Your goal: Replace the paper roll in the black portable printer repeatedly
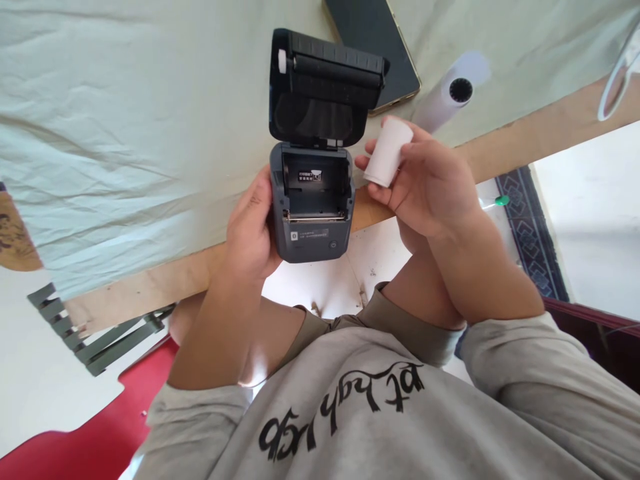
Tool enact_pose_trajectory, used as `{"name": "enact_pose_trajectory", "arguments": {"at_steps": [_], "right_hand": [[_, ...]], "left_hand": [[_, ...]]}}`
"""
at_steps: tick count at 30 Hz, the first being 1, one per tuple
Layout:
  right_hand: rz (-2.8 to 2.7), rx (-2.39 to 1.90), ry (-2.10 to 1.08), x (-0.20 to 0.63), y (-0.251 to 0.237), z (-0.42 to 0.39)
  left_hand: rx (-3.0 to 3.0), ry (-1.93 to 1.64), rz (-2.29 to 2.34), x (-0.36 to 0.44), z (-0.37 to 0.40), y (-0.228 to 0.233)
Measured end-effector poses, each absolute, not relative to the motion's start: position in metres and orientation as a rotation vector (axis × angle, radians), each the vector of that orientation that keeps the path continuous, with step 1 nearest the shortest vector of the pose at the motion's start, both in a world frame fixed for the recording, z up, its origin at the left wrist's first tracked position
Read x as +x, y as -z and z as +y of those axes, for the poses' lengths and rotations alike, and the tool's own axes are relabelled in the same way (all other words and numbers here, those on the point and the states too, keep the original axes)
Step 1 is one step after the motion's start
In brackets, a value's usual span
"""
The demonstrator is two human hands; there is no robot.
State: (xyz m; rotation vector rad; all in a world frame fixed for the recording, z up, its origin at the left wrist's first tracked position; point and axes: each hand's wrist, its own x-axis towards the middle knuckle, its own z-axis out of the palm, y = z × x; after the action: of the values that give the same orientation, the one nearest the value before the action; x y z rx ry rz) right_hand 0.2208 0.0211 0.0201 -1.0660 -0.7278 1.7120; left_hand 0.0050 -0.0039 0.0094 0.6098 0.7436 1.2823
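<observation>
A small dark grey printer [311, 237] stands at the table's near edge with its lid [323, 87] swung open and its paper bay empty. My left hand [253, 230] grips the printer's left side. My right hand [425, 183] holds a white paper roll [387, 152] just to the right of the open bay, a little above the table edge.
A second white paper roll [450, 97] lies on the pale green cloth [125, 120] behind my right hand. A black phone [375, 40] lies behind the printer lid. A white object [617, 77] sits at the far right. The wooden table edge [150, 293] runs diagonally.
</observation>
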Motion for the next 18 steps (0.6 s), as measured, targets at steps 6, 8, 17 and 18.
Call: {"name": "enact_pose_trajectory", "arguments": {"at_steps": [6, 8, 17, 18], "right_hand": [[-0.734, -1.086, -1.636, 0.216, -0.023, 0.020], [-0.712, -1.071, -1.653, 0.215, -0.024, 0.021], [-1.041, -1.088, -1.342, 0.219, -0.009, 0.025], [-1.138, -1.115, -1.218, 0.218, -0.013, 0.022]], "left_hand": [[0.607, -1.285, 0.739, 0.006, -0.004, -0.009], [0.607, -1.281, 0.747, 0.006, -0.004, -0.008], [0.660, -1.240, 0.733, 0.004, -0.006, -0.007], [0.661, -1.229, 0.736, 0.003, -0.006, -0.007]]}}
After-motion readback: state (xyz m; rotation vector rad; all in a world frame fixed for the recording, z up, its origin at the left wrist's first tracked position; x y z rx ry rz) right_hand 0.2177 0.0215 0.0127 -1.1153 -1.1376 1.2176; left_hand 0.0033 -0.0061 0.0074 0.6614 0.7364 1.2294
